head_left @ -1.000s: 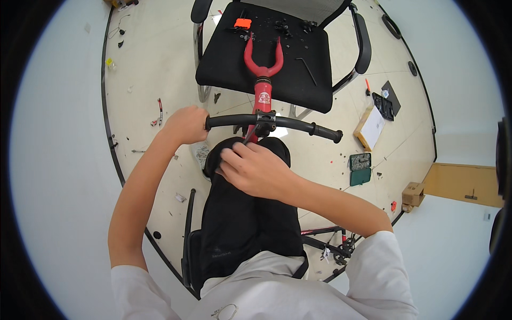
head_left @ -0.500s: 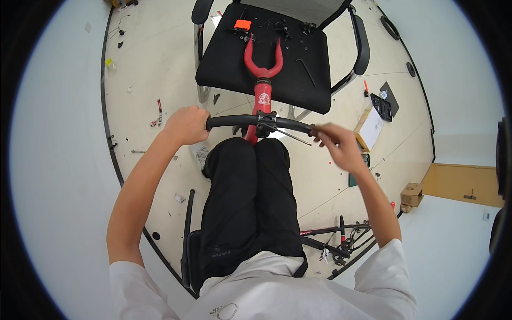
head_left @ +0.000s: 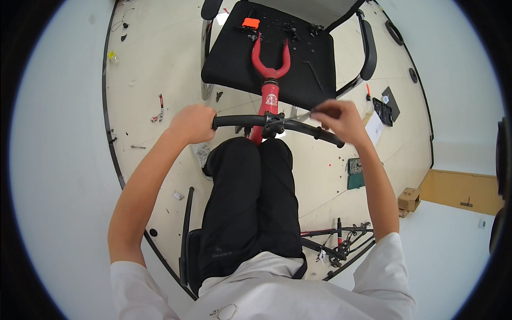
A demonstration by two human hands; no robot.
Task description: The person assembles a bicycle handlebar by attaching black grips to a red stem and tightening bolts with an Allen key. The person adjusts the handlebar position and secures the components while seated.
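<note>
A black bicycle handlebar (head_left: 238, 121) lies across above my knees, clamped in a black stem (head_left: 274, 124). My left hand (head_left: 193, 124) is closed around its left end. My right hand (head_left: 342, 120), above the bar's right half, pinches the outer end of a thin metal hex key (head_left: 302, 116). The key's other end reaches the stem; its tip is too small to make out. A red bicycle frame head tube (head_left: 271, 100) with its red fork (head_left: 271, 72) stretches away from the stem, the fork's prongs resting on a black chair seat (head_left: 224, 65).
On the seat lie another hex key (head_left: 313, 76), an orange piece (head_left: 250, 23) and several small dark parts. A black tool case (head_left: 382, 111), a green case (head_left: 356, 173) and a black bike frame (head_left: 339, 240) are on the floor to the right. A cardboard box (head_left: 409, 199) stands further right.
My right hand has left the handlebar's right end and taken the hex key. The key has swung away from me, toward the chair. My left hand keeps its grip; the view has shifted slightly.
</note>
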